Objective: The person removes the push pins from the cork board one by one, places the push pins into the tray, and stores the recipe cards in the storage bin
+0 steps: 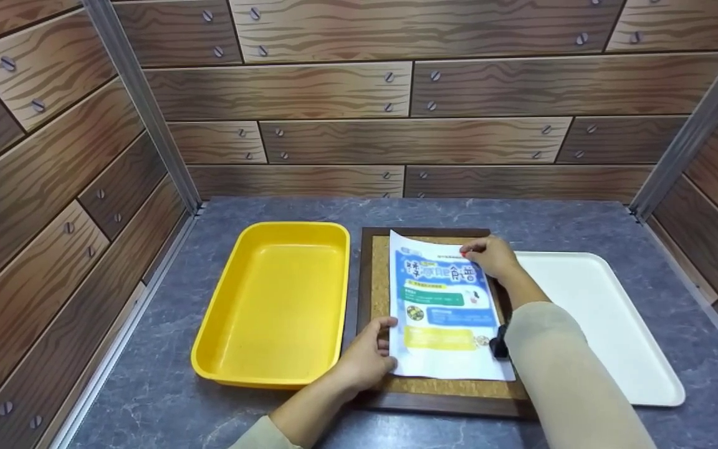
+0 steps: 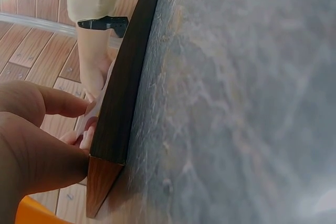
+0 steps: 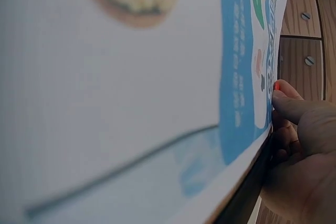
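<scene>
A printed poster sheet [image 1: 446,368] lies on a cork board [image 1: 381,274] with a dark wooden frame [image 1: 434,404]. At the sheet's upper right corner, my right hand [image 1: 496,259] pinches a small red push pin [image 3: 276,85] between thumb and fingers against the paper. My left hand [image 1: 362,358] holds the sheet's lower left edge, thumb and index finger at the paper and the other fingers curled, partly hidden. In the left wrist view, these fingertips are beside the board's dark frame edge [image 2: 118,108].
A yellow tray [image 1: 272,312] stands left of the board, near my left forearm. To the right lies a white tray [image 1: 596,312], partly covered by my right sleeve. A black wrist device [image 1: 500,344] is on my right arm. Wood-patterned walls [image 1: 334,93] enclose the grey tabletop.
</scene>
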`<state>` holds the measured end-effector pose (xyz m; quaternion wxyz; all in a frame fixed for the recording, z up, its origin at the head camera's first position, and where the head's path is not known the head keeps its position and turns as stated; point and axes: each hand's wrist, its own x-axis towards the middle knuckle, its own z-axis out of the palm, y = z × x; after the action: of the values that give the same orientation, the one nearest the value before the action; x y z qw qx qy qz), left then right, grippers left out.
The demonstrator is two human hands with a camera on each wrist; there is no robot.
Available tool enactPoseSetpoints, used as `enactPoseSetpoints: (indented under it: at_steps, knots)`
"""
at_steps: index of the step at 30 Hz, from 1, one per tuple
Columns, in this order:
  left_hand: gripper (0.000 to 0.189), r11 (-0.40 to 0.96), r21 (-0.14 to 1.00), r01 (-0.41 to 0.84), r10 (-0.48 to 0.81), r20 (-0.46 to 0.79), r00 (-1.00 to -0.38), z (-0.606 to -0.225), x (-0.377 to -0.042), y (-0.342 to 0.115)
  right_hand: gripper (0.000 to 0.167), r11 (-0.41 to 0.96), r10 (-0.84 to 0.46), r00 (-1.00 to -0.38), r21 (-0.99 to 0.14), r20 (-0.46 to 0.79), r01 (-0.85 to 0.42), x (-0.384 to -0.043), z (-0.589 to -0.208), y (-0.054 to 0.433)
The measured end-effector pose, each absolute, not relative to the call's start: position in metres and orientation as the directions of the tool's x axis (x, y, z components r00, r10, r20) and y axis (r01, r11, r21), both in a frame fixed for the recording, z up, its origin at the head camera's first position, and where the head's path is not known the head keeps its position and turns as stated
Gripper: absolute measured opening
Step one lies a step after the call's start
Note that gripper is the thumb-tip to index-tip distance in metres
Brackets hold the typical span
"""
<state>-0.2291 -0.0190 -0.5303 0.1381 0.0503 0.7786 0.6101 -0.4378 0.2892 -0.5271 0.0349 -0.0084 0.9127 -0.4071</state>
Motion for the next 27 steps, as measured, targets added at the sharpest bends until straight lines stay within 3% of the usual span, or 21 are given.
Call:
enactPoseSetpoints:
  at_steps: [27]
  knots:
    - [0.072,0.255,0.963,-0.088,0.247,-0.153,-0.957,-0.5285,-0.228,-0.018,0.016,0.734,-0.047,-0.999,-0.678,-0.003,-0.032,-0.4386,-0.5319,0.2873]
